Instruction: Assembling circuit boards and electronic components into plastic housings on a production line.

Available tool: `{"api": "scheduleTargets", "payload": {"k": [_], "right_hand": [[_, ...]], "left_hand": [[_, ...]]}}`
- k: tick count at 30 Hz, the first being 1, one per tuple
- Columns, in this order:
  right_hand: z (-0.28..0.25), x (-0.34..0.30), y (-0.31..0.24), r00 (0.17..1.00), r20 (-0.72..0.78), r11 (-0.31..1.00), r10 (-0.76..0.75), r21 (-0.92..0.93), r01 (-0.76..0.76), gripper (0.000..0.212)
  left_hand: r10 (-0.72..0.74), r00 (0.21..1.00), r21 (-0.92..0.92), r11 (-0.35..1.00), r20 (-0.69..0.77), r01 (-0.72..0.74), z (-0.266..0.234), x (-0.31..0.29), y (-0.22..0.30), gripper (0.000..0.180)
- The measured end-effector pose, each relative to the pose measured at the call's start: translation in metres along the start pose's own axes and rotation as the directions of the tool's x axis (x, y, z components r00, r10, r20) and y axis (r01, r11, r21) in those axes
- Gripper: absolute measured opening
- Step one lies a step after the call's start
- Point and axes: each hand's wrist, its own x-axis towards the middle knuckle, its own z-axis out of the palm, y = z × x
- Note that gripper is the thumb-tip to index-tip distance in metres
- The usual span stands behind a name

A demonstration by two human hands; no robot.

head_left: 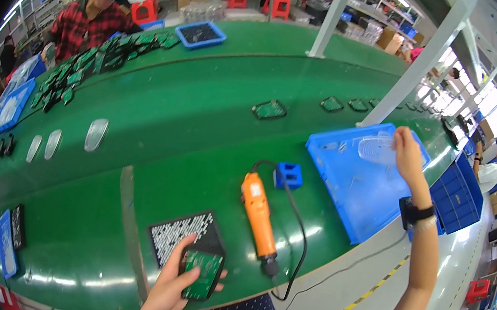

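Note:
My left hand (164, 294) is closed around a green circuit board (202, 277) set in a black housing, its thumb lying across the face, low over the front edge of the bench. Far to the right, my right hand (408, 156) pinches the end of a clear oval plastic cover (376, 149) above a shallow blue tray (353, 191). Just beyond the left hand lies a black screw plate (178, 233) with rows of small silver pieces. An orange electric screwdriver (258, 213) with a black cable rests between the two hands, beside a small blue block (288, 176).
Along the green belt (206, 93) sit a board (269, 109) and several clear covers (96, 135). Boards are heaped at far left near a person in a checked shirt (86, 27). A white post (388, 98) rises behind the tray. A blue crate (456, 195) stands at right.

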Motion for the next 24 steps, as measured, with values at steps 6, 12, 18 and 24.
{"api": "scheduleTargets", "payload": {"k": [6,12,18,24], "right_hand": [[-0.014,-0.088,-0.227,0.762,0.214,0.651,-0.611,0.683,0.330,0.007],[0.000,-0.116,-0.283,0.520,0.254,0.495,-0.816,0.771,0.400,0.019],[0.004,-0.119,-0.293,0.495,0.194,0.503,-0.847,0.595,0.627,0.021],[0.004,-0.116,-0.290,0.676,-0.108,0.526,-0.729,0.544,0.654,0.027]], "left_hand": [[0.097,0.956,-0.108,0.992,0.275,-0.070,0.021,0.015,-0.009,0.060],[0.199,0.839,-0.164,0.977,0.507,-0.133,0.016,-0.006,-0.026,0.069],[0.081,0.929,0.043,0.994,0.362,-0.104,0.019,-0.024,-0.026,0.069],[0.101,0.928,-0.101,0.992,0.359,-0.068,0.025,-0.029,-0.019,0.065]]}}
